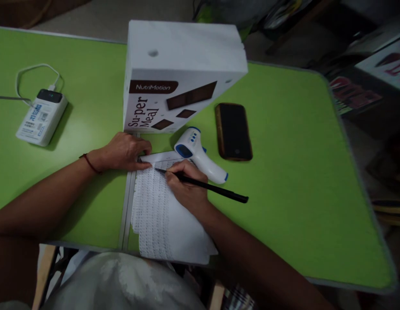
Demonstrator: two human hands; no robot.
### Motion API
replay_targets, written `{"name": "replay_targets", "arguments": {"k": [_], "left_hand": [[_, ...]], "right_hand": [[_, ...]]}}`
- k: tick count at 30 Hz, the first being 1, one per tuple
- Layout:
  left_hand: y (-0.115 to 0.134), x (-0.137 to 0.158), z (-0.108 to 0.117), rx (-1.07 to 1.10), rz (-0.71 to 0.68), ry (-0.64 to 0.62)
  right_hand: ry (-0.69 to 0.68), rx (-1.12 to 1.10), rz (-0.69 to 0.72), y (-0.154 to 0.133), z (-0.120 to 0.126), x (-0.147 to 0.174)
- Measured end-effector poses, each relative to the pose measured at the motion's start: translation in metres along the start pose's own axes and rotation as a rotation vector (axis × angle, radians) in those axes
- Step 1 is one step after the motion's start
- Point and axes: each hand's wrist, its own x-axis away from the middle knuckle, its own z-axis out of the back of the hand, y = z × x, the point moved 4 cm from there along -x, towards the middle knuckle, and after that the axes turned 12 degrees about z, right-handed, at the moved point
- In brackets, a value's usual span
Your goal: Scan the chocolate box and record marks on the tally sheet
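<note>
My right hand [188,183] pinches a black pen [216,188], its tip touching the top part of a sheet covered in rows of small handwriting [151,215]. More sheets lie under that one, their edges uneven. At the upper left corner of the paper rests my left hand [127,153], fingers loosely bent and apart from the thumb, which lies on the sheet's edge. A white and blue infrared thermometer [204,159] lies just beyond my right hand, against the paper's upper right side.
A tall white NutriMotion box [183,51] stands behind the papers. Right of it lies a dark phone [234,131] in a brown case. At the left, a white power bank [41,118] has a white cable [16,79] plugged in. Everything sits on a green table [300,172] with a metal seam.
</note>
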Motion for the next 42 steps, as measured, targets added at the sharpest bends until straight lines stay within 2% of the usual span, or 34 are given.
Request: {"name": "replay_targets", "arguments": {"k": [4, 12, 33, 42], "left_hand": [[0.0004, -0.0004, 0.0001, -0.001, 0.017, -0.028], [-0.0004, 0.0001, -0.0002, 0.000, -0.007, 0.009], [-0.0015, -0.0001, -0.0012, 0.005, -0.020, 0.019], [-0.0007, 0.0000, -0.0008, 0.011, -0.010, 0.007]], "right_hand": [[-0.029, 0.018, -0.011, -0.0004, -0.0012, 0.0001], [-0.040, 0.030, -0.019, -0.0008, -0.0010, 0.0006], [-0.009, 0.016, 0.029, -0.0013, -0.0007, 0.0000], [0.019, 0.027, -0.003, -0.0008, 0.0004, 0.0004]]}}
